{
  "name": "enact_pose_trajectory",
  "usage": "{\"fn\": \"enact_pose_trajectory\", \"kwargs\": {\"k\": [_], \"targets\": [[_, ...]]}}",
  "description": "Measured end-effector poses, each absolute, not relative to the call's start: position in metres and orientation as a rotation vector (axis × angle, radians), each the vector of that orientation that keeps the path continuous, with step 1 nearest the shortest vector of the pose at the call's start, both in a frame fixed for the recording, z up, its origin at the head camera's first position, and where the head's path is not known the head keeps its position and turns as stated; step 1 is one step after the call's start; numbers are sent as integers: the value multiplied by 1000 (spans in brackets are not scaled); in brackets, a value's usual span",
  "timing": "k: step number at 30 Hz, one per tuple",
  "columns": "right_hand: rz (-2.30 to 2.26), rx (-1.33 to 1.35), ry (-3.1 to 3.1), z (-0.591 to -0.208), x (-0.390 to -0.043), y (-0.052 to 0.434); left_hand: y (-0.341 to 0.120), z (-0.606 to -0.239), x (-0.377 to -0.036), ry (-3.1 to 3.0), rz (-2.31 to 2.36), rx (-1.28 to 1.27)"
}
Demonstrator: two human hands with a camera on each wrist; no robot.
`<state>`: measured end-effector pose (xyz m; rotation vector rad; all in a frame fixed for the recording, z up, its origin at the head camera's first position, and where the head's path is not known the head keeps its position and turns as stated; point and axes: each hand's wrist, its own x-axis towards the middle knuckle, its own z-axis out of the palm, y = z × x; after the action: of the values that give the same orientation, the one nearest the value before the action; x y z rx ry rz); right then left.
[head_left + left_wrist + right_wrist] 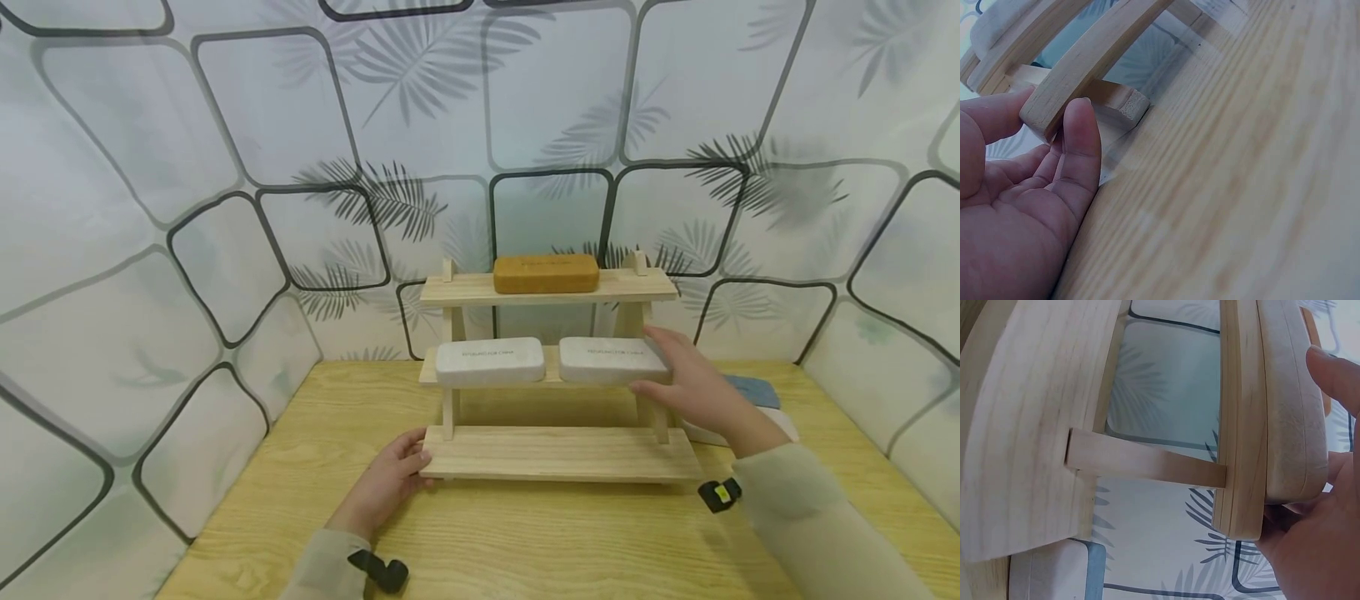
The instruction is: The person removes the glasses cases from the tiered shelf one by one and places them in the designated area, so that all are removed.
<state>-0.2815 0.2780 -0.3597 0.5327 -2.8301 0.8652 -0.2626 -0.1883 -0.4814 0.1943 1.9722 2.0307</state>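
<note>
A three-tier wooden display rack (pixel 555 454) stands on the table. My left hand (pixel 384 485) pinches the left end of its bottom shelf; the left wrist view shows thumb and fingers about the shelf end (pixel 1063 81). On the middle tier lie two white glasses cases side by side, a left one (pixel 490 362) and a right one (pixel 607 360). My right hand (pixel 697 385) holds the right case by its outer end, the thumb in front and the other fingers at the back, partly hidden. An orange-brown glasses case (pixel 546 274) rests on the top tier.
Behind the right forearm, a blue case (pixel 752 390) and a white case (pixel 780 423) lie on the table, partly covered. The wood-grain table (pixel 525 533) is bordered by patterned curtains (pixel 555 92) at the back and both sides.
</note>
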Motion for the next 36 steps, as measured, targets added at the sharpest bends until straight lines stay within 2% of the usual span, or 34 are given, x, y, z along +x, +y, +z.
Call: {"fn": "enact_pose_trajectory", "kwargs": {"k": [36], "targets": [[764,343,-2796,-376,-296,266,-188,-480,-262,1971,2030,199]]}}
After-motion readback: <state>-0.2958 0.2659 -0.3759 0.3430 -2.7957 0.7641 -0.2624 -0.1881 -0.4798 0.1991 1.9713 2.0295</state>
